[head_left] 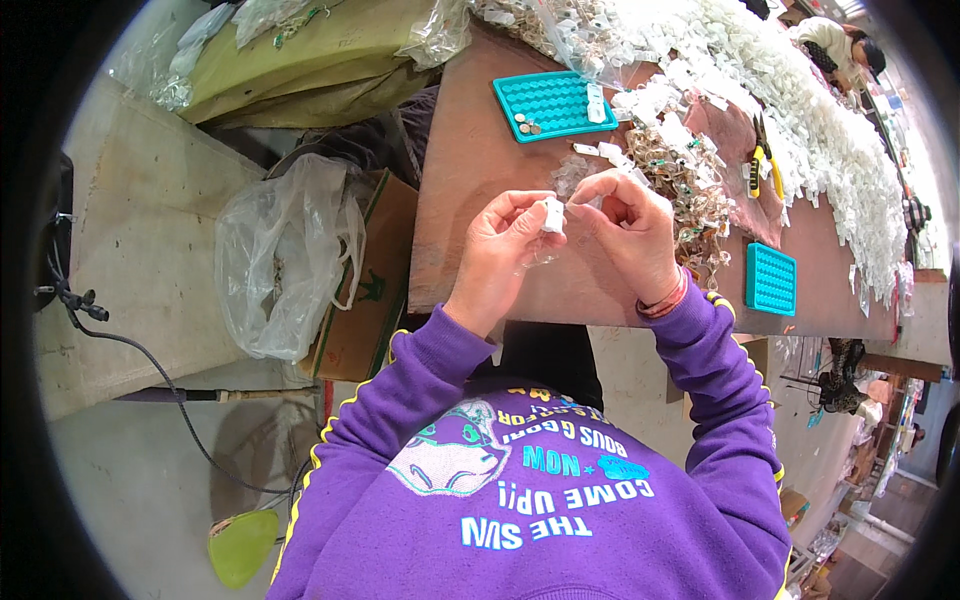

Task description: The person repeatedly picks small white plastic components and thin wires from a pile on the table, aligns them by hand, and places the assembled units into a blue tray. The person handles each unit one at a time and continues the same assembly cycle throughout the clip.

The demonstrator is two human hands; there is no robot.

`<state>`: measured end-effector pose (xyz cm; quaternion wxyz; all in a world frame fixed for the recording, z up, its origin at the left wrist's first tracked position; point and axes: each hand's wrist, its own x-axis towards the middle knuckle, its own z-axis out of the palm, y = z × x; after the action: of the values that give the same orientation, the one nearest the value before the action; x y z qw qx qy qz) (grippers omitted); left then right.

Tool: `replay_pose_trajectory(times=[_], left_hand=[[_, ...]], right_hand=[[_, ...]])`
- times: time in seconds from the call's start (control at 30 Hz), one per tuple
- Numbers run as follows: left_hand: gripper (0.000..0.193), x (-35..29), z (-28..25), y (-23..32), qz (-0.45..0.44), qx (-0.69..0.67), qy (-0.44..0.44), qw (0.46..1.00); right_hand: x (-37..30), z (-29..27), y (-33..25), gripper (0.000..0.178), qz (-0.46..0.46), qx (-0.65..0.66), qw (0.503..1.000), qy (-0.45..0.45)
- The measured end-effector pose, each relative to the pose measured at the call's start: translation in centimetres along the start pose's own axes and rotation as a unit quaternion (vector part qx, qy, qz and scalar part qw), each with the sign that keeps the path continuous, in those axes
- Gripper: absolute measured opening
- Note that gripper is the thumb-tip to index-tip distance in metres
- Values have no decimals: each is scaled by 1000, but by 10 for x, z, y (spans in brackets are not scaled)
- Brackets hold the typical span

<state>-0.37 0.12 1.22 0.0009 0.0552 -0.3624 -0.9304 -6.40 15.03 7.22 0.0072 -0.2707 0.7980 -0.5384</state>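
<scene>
The small white piece (553,215) is in front of you, above the near part of the counter (445,215), pinched between the thumb and fingers of your left hand (492,252). A bit of clear film (540,259) shows just below it. Your right hand (637,235) is just beside it, the thumb and forefinger drawn close together by the piece; you cannot tell from here whether they grip anything. Your two hands are near each other, the piece between them.

Just beyond your fingers, clear packets (570,176) lie on the counter. Farther off sits a teal tray (540,96), with round metallic discs (528,125) in its near left corner and a white strip (596,103) toward its right end. To the right of your right hand is a pile of brown-corded pieces (690,190), then a pink cloth (728,140) with yellow-and-black pliers (760,170) on it. A second teal tray (770,280) lies near the counter's edge. A large heap of white pieces (830,150) spreads along the far side, and another person (830,42) leans in beyond it.
</scene>
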Motion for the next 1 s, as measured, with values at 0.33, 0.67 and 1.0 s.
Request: replay_pose_trajectory(times=[0.33,0.67,1.0], left_hand=[[22,0,2,2,9,-10,-9,1000],[21,5,0,4,-21,-17,-27,999],[22,6,4,4,-21,-21,-4,1000]], right_hand=[[-1,-2,13,12,129,163,978,-20],[-1,-2,13,8,78,175,981,-5],[1,0,20,10,37,168,985,11]])
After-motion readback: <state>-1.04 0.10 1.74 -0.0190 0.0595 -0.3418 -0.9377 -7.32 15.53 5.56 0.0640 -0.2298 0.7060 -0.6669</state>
